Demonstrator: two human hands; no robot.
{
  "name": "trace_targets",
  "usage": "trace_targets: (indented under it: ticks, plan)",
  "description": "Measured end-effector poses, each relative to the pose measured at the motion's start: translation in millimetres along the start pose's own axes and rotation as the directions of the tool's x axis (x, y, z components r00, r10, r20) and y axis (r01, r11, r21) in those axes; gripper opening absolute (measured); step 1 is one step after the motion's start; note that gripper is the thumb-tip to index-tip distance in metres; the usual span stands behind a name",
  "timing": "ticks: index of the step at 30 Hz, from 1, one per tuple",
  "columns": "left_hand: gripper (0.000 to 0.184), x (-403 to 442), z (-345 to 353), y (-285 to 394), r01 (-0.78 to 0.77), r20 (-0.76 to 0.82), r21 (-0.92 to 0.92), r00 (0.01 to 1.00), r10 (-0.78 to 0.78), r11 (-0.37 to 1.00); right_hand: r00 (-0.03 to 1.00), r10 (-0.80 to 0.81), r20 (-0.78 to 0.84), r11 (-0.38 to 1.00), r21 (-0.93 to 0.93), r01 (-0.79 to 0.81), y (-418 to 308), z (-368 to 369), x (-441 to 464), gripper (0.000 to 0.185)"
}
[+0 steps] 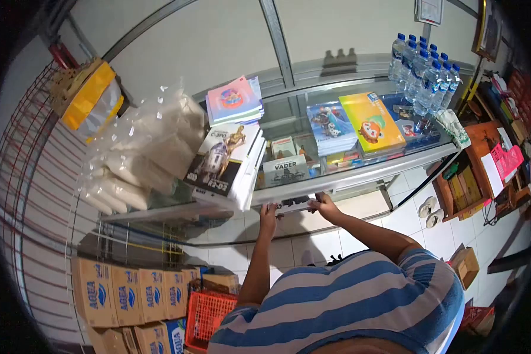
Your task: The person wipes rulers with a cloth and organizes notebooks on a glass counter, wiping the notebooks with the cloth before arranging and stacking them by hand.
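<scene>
At the front edge of the glass display case [336, 177], my left hand [268, 217] and my right hand [324, 207] grip the two ends of a white notebook with black print [295, 203]. It is tilted so that only a narrow strip of its cover shows. Just beyond it is a grey notebook reading "VADER" [285, 171]. To the left stands a stack of notebooks with a robot cover [221, 156]. Farther right on the glass are a blue notebook stack [331, 128] and an orange notebook with a cartoon animal [371, 123].
Clear bags of white goods [141, 147] fill the case's left end. Several water bottles [425, 76] stand at the back right. Below left are AQUA cartons [124, 295] and a red basket [209, 315]. Sandals [430, 212] lie on the tiled floor.
</scene>
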State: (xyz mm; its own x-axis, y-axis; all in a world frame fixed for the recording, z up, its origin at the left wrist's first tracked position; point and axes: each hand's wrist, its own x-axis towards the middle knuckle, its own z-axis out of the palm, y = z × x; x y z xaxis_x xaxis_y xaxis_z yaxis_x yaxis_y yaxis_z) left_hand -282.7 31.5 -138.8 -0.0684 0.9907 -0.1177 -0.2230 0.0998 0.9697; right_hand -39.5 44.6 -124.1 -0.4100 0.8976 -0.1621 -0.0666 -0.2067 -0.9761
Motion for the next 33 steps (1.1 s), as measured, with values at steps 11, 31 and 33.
trace_targets:
  ticks: [11, 31, 33]
  plan:
    - [0.038, 113.2, 56.7, -3.0, -0.112, -0.275, 0.611, 0.898, 0.343, 0.783, 0.332, -0.896, -0.295, 0.327, -0.944, 0.043, 5.2, 12.0, 106.0, 0.043]
    - [0.079, 112.2, 59.9, 49.7, -0.319, 0.248, 0.896, 0.936, 0.249, 0.309, 0.426, -0.813, -0.397, 0.419, -0.907, -0.047, 13.0, 14.9, 114.5, 0.046]
    - [0.081, 117.4, 58.4, 45.3, -0.347, 0.270, 0.885, 0.926, 0.266, 0.309, 0.448, -0.813, -0.372, 0.376, -0.923, -0.084, 6.4, 14.7, 108.6, 0.047]
